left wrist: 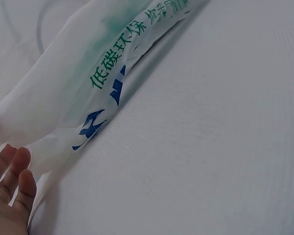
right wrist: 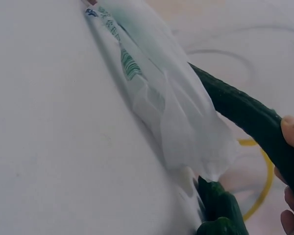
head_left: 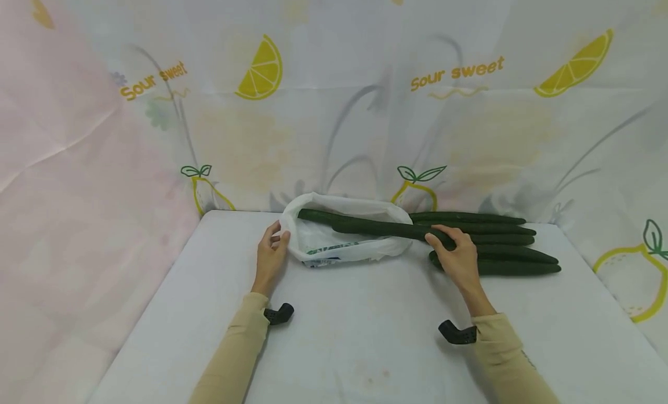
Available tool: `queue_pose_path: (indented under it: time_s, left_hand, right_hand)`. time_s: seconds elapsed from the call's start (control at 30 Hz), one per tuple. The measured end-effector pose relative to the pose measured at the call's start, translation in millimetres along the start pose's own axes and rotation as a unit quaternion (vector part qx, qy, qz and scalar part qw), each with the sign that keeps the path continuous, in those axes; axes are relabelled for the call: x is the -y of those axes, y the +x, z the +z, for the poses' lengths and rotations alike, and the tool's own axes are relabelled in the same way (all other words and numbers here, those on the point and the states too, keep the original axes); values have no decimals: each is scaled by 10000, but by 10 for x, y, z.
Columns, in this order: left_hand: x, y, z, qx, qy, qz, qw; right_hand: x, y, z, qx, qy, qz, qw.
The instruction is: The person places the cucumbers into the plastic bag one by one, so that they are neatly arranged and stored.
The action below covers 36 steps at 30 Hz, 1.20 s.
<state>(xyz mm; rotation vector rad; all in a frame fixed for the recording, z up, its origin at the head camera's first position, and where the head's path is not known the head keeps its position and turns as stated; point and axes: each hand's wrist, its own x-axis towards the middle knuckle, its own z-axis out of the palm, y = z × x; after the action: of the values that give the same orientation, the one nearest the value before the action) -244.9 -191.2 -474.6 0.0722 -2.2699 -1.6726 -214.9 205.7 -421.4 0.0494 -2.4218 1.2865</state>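
A white plastic bag (head_left: pixel 355 256) with green and blue print lies with its mouth spread wide. My left hand (head_left: pixel 271 256) holds the bag's left end by its rim; in the left wrist view the fingers (left wrist: pixel 22 191) are at the film's edge. One long green cucumber (head_left: pixel 313 216) lies inside, partly hidden. My right hand (head_left: pixel 456 256) grips another cucumber (head_left: pixel 381 228) near its right end, and its far end reaches over the bag's opening. In the right wrist view that cucumber (right wrist: pixel 245 110) passes behind the raised bag wall (right wrist: pixel 186 112).
Several more cucumbers (head_left: pixel 511 252) lie side by side on the white table (head_left: pixel 365 334), right of the bag and under my right hand. A printed cloth (head_left: pixel 339 102) with lemon drawings hangs behind the table's far edge.
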Motion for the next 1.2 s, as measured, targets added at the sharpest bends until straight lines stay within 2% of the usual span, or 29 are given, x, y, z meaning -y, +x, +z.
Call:
queue_pose_path:
  time_s: [0.2, 0.5, 0.63, 0.9, 1.2]
  left_hand:
    - [5, -7, 13, -27, -6, 76, 10000]
    - [-19, -25, 17, -59, -22, 129, 9999]
    - [-21, -29, 8, -18, 8, 128, 9999]
    - [-14, -16, -12, 89, -124, -82, 9998]
    - [-372, -146, -83, 135, 20, -13, 9999]
  right_hand:
    - [18, -9, 81, 75, 22, 124, 9999]
    - [77, 10, 185, -56, 22, -95, 9999]
    - [132, 31, 230, -21, 50, -70, 10000]
    - [179, 64, 311, 58, 60, -36, 10000]
    - [253, 91, 403, 107, 108, 16, 9999]
